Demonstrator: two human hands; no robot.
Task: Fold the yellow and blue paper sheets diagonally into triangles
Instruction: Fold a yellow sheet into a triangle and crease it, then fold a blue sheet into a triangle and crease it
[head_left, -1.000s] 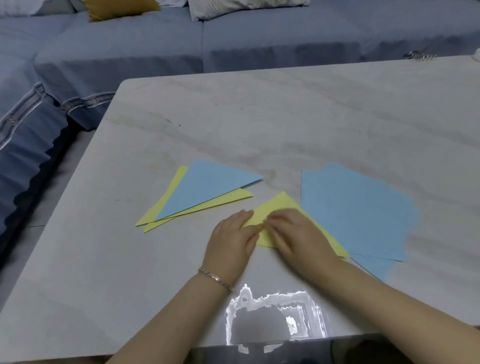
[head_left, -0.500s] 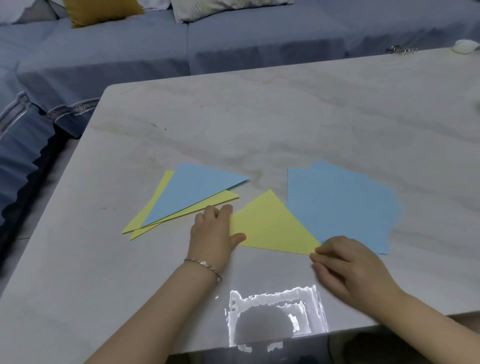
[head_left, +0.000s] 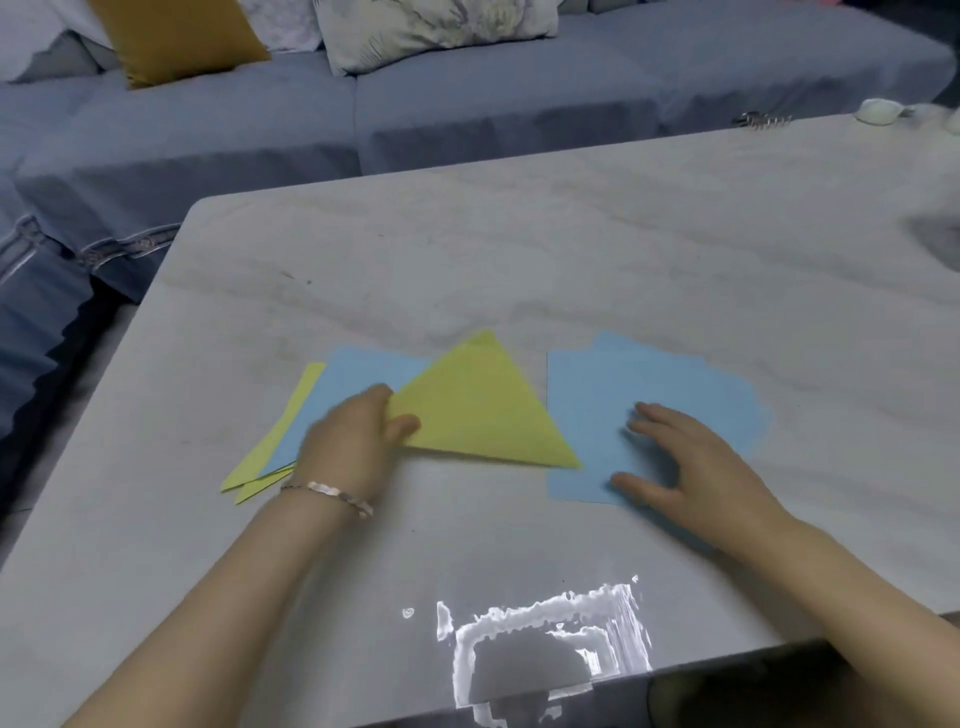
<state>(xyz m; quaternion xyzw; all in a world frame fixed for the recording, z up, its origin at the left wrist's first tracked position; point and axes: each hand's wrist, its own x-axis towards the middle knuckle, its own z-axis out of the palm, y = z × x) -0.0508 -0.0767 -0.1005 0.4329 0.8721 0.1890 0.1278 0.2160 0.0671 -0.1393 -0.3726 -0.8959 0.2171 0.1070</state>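
Observation:
A folded yellow triangle (head_left: 478, 405) is held above the marble table (head_left: 519, 249); my left hand (head_left: 353, 436) pinches its left corner between thumb and fingers. It overlaps a pile of folded triangles to the left, a blue one (head_left: 353, 384) on yellow ones (head_left: 275, 441). To the right lies a stack of flat blue sheets (head_left: 660, 395). My right hand (head_left: 691, 457) rests on that stack with fingers spread and straight.
A blue sofa (head_left: 467, 114) with a mustard cushion (head_left: 176, 36) and a patterned pillow (head_left: 431, 26) runs behind the table. A metal hair clip (head_left: 761, 120) and a white object (head_left: 880, 110) lie at the far right edge. A bright reflection (head_left: 545, 644) shows near the front edge.
My left hand has picked up the yellow triangle and carried it left over the pile. My right hand left the triangle's corner and moved onto the blue stack.

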